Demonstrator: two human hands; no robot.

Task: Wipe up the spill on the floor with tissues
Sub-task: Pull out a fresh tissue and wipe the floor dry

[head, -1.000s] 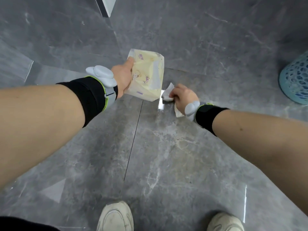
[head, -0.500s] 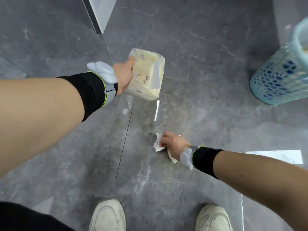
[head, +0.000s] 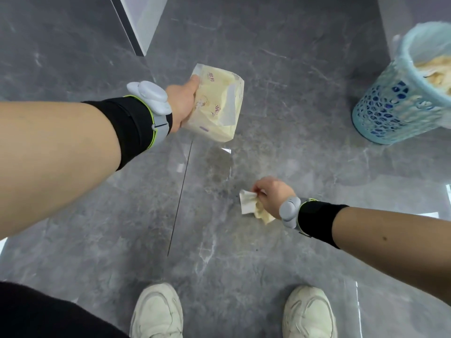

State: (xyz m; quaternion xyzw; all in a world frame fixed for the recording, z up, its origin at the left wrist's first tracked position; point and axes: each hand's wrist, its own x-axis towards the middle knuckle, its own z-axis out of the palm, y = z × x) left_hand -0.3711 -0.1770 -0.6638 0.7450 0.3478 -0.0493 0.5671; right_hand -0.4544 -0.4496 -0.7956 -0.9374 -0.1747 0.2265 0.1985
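The left hand (head: 181,103) grips the tissue pack (head: 216,103) by its side, held above the floor (head: 268,264). Right of the tile seam, the right hand (head: 272,197) pinches a crumpled tissue (head: 249,203), apparently against the floor. It looks soft, light and tear-prone when wet, best bunched in the fingers. A bin (head: 400,101) stands at far right.

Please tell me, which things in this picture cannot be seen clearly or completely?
Head view:
- Blue basket: cut off by the right edge; its contents are blurred.
- Tissue: partly hidden under the right hand.
- Tissue pack: print too small to read; the left hand covers one side.
- Spill: not distinguishable from floor reflections.
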